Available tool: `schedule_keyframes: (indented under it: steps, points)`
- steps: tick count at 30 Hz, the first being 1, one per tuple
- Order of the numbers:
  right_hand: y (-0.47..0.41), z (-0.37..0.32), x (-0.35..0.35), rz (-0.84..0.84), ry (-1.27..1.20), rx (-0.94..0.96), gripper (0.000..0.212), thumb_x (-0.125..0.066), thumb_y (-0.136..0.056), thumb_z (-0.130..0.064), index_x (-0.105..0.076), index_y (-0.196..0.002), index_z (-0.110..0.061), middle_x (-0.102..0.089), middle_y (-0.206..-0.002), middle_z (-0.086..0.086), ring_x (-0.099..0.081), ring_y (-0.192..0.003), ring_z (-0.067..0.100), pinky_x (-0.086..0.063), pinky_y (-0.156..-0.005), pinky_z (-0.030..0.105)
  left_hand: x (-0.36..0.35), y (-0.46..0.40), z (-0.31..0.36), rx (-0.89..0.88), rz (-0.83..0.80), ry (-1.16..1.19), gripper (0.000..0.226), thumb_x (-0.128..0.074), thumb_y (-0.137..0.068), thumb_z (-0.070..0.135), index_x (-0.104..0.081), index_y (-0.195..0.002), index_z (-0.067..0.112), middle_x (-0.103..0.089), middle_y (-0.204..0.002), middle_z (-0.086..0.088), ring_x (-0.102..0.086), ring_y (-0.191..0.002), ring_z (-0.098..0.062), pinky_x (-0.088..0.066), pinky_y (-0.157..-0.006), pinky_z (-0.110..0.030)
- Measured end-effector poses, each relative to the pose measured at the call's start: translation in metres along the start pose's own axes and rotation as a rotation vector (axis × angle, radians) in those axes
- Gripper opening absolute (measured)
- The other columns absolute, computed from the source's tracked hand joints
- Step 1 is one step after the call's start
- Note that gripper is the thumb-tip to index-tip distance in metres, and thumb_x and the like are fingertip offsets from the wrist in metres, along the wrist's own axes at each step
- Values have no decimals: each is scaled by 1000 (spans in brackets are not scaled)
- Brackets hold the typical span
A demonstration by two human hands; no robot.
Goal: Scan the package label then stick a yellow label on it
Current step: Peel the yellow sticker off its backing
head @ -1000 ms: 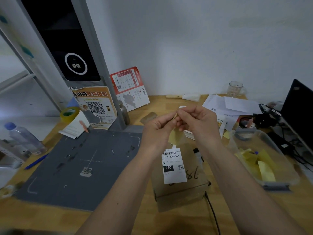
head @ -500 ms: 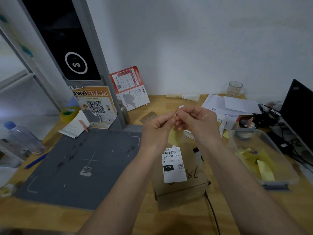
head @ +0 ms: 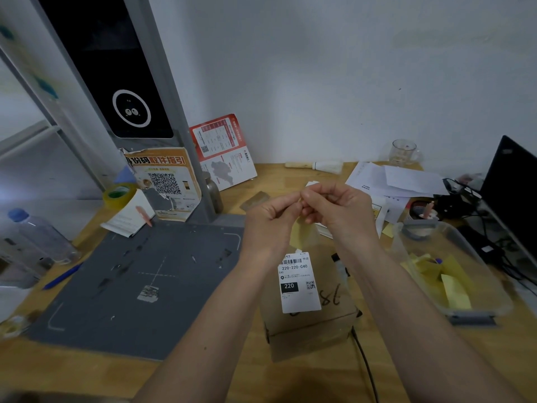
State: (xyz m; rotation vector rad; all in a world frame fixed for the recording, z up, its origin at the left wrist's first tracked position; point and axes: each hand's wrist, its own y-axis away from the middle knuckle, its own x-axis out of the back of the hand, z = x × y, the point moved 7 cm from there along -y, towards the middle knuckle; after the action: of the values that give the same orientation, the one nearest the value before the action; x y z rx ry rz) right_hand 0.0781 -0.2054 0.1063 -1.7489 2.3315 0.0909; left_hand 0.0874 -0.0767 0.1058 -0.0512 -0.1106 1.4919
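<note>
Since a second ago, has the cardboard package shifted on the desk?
No. The cardboard package sits in the same spot beside the grey scan mat, its white shipping label facing up as before.

Water bottle (head: 40, 234) far left; blue pen (head: 62, 276), tape roll (head: 119, 195); glass mug (head: 404, 152) by wall

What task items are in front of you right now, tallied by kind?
Cardboard packages: 1
White shipping labels: 1
Yellow labels in grip: 1, pinched by left hand and right hand
Clear bins of yellow labels: 1
Total: 4
</note>
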Motion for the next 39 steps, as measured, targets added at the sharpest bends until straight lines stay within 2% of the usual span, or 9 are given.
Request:
schedule_keyframes:
  steps: [5, 10, 15, 23, 27, 31, 35, 37, 39]
  points:
    - [0, 1, -1, -16, -11, -8, 10, -64, -84, 2, -70, -80, -6, -66, -68, 12, -62, -58, 16, -51, -54, 22, 2, 1, 1, 3, 4, 0, 22, -60, -91, 7, -71, -109, 14, -66, -85, 23, -60, -77, 22, -43, -70, 2]
    - [2, 2, -1, -9, -38, -18, 4, -66, -84, 0, -69, -83, -2, -66, -69, 12, -61, -57, 16, -51, -53, 22, 1, 3, 2, 11, -6, -2, 22, -60, -91, 7, -72, -96, 25, -67, -76, 29, -62, -80, 19, -44, -72, 1]
    - [3, 1, -1, -14, -10, -24, 8, -65, -84, 2, -69, -81, -3, -66, -68, 12, -61, -57, 15, -51, -54, 21, 2, 3, 1, 13, 3, -6, 22, -60, -91, 6, -71, -109, 15, -64, -78, 29, -60, -77, 23, -43, -72, 3]
    - [4, 1, 2, 1, -14, -42, 4, -65, -84, 1, -69, -86, 1, -66, -69, 12, -61, -58, 16, -51, -54, 22, -1, 3, 0, 13, -2, 10, 25, -60, -91, 4, -68, -114, 8, -62, -82, 24, -57, -72, 26, -41, -67, 4]
    - [6, 0, 4, 20, -40, -35, 6, -63, -84, 4, -67, -85, 0, -65, -68, 12, -61, -57, 16, -51, -53, 23, -4, 3, -1, 20, -8, 12, 25, -60, -91, 4, -68, -113, 8, -65, -86, 19, -58, -74, 25, -41, -69, 4]
    - [8, -7, 6, 44, 74, 85, 10, -67, -82, 3, -70, -87, -5, -66, -67, 10, -60, -57, 15, -52, -54, 23, -3, 0, -3, 66, 14, 50, 25, -61, -90, 7, -69, -113, 11, -66, -86, 18, -58, -72, 23, -43, -69, 4]
    - [9, -9, 5, 116, 345, 264, 24, -69, -82, -3, -72, -85, -27, -69, -77, -5, -61, -67, 5, -51, -67, 19, -5, -2, -7, 126, 43, 99, 26, -63, -90, 9, -68, -115, 13, -63, -86, 22, -55, -75, 20, -43, -68, 5]
    - [13, -14, 4, 163, 484, 403, 18, -71, -81, -6, -74, -88, -22, -64, -78, -11, -59, -70, 0, -45, -67, 10, -6, -1, -7, 133, 50, 114, 27, -62, -90, 8, -67, -116, 12, -64, -89, 18, -56, -75, 19, -43, -67, 5]
    - [17, -19, 3, 186, 553, 512, 13, -72, -80, -7, -75, -88, -16, -62, -76, -8, -58, -71, 3, -44, -65, 10, -6, -1, -6, 128, 55, 117, 26, -61, -90, 7, -68, -115, 11, -65, -93, 15, -58, -72, 21, -43, -68, 5]
